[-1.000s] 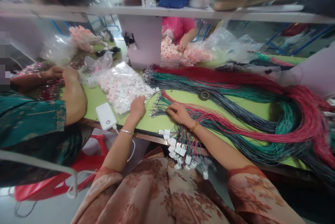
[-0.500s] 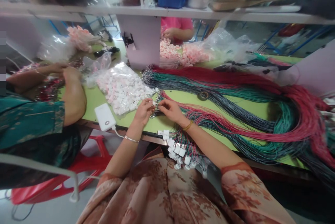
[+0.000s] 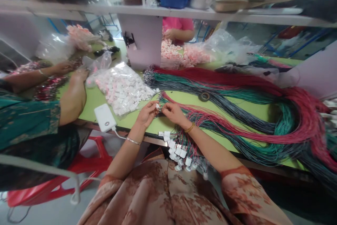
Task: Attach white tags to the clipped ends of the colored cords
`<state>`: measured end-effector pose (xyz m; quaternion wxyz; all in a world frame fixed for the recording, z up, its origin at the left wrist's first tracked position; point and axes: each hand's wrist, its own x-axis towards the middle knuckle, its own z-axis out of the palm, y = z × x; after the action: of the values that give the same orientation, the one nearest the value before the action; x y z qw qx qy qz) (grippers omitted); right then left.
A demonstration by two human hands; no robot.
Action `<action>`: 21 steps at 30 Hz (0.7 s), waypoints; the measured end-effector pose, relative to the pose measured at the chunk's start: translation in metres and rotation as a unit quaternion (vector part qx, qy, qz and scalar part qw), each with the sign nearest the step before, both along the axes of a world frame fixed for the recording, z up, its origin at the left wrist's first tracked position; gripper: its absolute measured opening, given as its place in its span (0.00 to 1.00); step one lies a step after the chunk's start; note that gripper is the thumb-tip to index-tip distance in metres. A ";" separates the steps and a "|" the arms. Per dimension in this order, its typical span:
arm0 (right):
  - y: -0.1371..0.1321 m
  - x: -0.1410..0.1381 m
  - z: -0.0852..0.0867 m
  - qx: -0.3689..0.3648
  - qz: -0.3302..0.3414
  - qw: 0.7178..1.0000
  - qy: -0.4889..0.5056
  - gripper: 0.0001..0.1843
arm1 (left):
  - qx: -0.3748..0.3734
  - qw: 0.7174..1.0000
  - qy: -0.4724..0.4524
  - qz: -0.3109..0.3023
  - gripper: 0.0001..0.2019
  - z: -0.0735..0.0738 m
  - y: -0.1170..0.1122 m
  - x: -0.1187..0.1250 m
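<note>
Between the fingertips of my left hand (image 3: 147, 114) is a small white connector housing (image 3: 157, 106). My right hand (image 3: 173, 113) is pinched close beside it, on what looks like a thin wire end; the fingers hide most of it. Red, green and black wires (image 3: 205, 118) run rightward from near my hands. Just left and behind lies a clear bag of white connector housings (image 3: 123, 90). Finished-looking wires with white connectors (image 3: 180, 151) hang over the table edge below my right forearm.
Long bundles of red wires (image 3: 226, 77) curve along the right. A roll of black tape (image 3: 204, 96) lies on the green table. A white power bank (image 3: 105, 117) with a cable sits left. A co-worker's arm (image 3: 75, 93) is at the left; another person (image 3: 179, 28) is across.
My left hand has shifted slightly right, and the white housing in it now shows more clearly beside my right fingertips. The co-worker's hands at the left have moved.
</note>
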<state>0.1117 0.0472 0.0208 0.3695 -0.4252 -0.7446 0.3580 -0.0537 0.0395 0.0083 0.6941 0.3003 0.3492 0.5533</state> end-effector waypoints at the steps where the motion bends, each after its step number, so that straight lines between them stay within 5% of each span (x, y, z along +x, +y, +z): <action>1: 0.001 0.000 -0.001 -0.002 0.002 1.000 -0.003 0.10 | 0.004 1.000 0.011 0.003 0.12 0.000 0.000 0.000; 5: 0.002 0.002 -0.004 0.011 0.008 0.999 -0.036 0.11 | 0.012 0.997 0.071 0.027 0.14 -0.004 -0.001 0.004; 12: -0.003 0.004 -0.006 0.191 0.005 0.959 -0.209 0.10 | -0.024 0.994 0.059 0.086 0.12 -0.018 0.000 0.015; 21: -0.006 0.005 -0.001 0.122 -0.013 0.986 -0.110 0.09 | 0.003 0.990 0.068 0.124 0.12 -0.021 -0.001 0.023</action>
<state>0.1168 0.0417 0.0198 0.3393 -0.4237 -0.8131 0.2102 -0.0306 0.0385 -0.0130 0.5939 0.2938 0.4289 0.6140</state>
